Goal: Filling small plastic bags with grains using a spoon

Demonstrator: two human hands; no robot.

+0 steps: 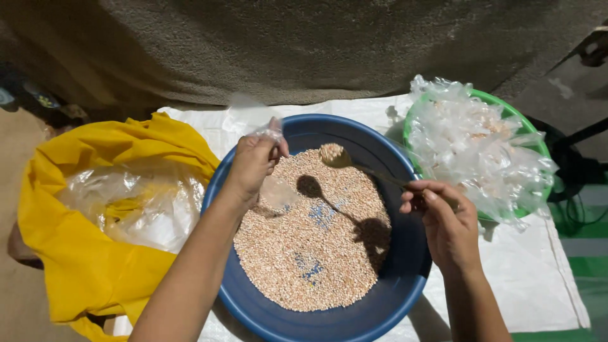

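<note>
A wide blue basin (405, 278) holds a spread of small pinkish-tan grains (316, 253). My left hand (252, 161) hovers over the basin's left side, shut on a small clear plastic bag (273, 183) that hangs open and holds some grains. My right hand (446, 221) is at the basin's right rim, gripping the handle of a metal spoon (339, 157). The spoon's bowl is heaped with grains and is raised just right of the bag's mouth.
A green bowl (500, 104) at the right is piled with filled clear plastic packets (475, 152). A yellow sack (82, 253) with clear plastic inside lies at the left. Everything rests on a white woven sheet (525, 278) on the ground.
</note>
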